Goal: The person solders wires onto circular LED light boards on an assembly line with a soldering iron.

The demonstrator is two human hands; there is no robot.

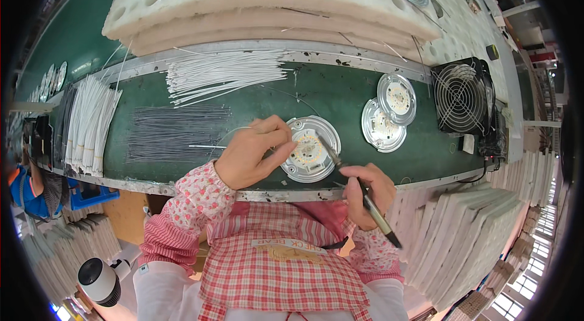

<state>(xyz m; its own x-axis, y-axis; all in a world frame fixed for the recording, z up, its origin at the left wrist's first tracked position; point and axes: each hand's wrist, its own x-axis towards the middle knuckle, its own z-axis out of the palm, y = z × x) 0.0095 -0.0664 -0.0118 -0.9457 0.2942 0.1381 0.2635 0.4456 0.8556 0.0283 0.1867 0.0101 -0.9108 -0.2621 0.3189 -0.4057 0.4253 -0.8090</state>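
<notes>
My left hand [257, 152] is closed in a pinch at the left side of a round silver LED lamp board [312, 166] on the green bench. A thin white wire [205, 146] sticks out from under that hand toward the left, and its held end is hidden by my fingers. In my right hand [372, 192], gripped like a pen, is a soldering iron [379, 217] with a dark handle end. Its tip slants up and left over the board's right part; whether it touches cannot be made out.
White wires [222, 75] and dark grey wires [176, 132] lie in piles at left, beside an upright white bundle [92, 126]. Two overlapping lamp boards [396, 99] and a black fan [460, 95] stand at right. Thick perforated foam slabs [267, 8] carry more boards behind.
</notes>
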